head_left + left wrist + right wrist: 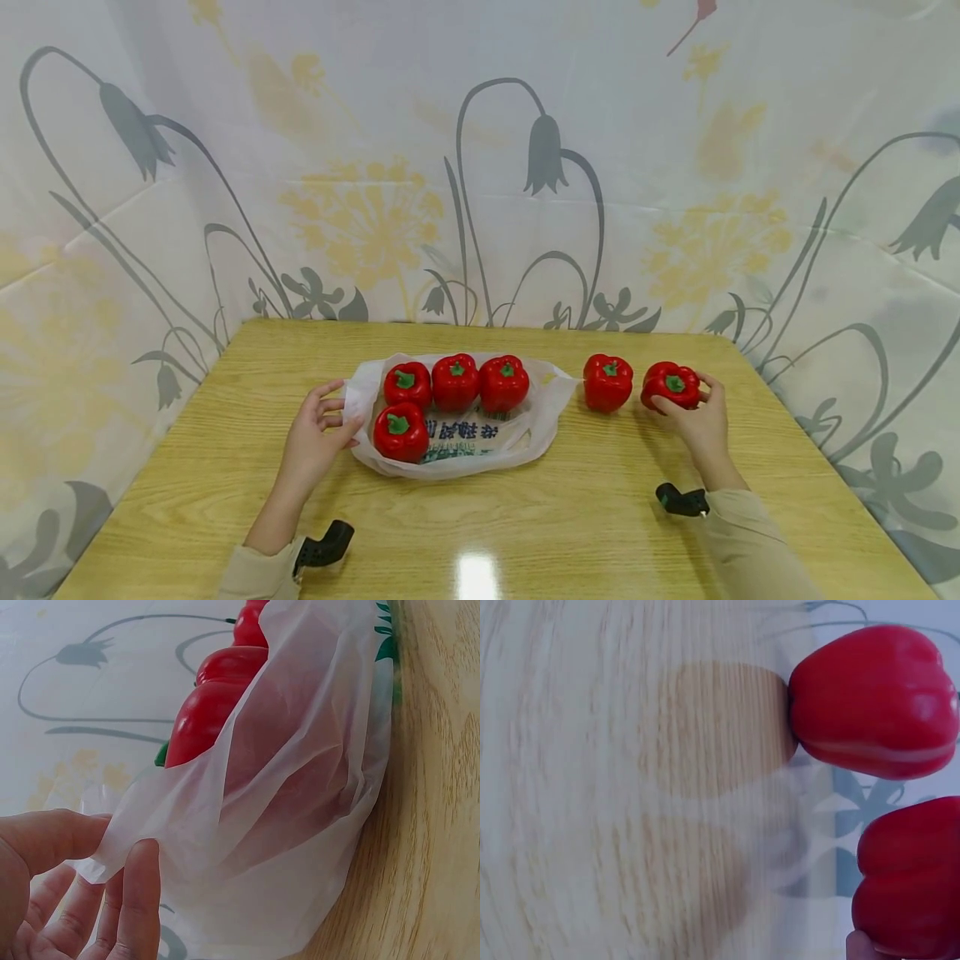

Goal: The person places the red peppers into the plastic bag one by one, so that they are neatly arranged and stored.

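Observation:
A whitish plastic bag (536, 442) lies spread open on the table with several red bell peppers in it, among them a front-left one (401, 433). My left hand (315, 433) pinches the bag's left edge between thumb and fingers, as the left wrist view shows with the thin plastic (262, 892). To the right of the bag, a red bell pepper (607, 383) stands on the table. Beside it, my right hand (702, 421) grips another red bell pepper (666, 385) from its right side. In the right wrist view this held pepper (911, 881) appears slightly raised off the tabletop; only a fingertip shows.
The wooden table (592, 517) runs back to a flower-printed cloth (510, 242), which also hangs along both sides. Black wrist-worn devices sit on the left wrist (326, 546) and the right wrist (681, 500). Dark printing marks the inside of the bag.

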A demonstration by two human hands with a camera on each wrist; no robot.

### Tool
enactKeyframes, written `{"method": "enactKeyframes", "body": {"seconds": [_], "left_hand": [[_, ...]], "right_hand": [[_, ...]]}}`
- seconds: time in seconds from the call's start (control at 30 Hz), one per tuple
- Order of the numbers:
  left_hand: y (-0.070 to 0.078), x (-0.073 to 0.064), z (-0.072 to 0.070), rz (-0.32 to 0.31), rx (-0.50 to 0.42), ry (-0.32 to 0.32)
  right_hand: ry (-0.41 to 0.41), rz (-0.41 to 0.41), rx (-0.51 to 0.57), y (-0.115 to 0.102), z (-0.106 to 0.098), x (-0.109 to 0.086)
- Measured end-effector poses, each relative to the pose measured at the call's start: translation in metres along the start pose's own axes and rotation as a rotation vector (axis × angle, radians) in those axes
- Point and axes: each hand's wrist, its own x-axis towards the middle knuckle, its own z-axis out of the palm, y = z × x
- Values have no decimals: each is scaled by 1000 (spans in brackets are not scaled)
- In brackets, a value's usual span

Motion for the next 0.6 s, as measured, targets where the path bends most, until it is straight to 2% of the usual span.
{"method": "enactKeyframes", "body": {"seconds": [0.23, 0.6], "left_hand": [[-1, 0, 0, -10, -2, -5], [-2, 0, 1, -18, -1, -8]], "right_hand": [[-5, -17, -39, -7, -5, -5], [-9, -29, -35, -17, -8, -19]]}}
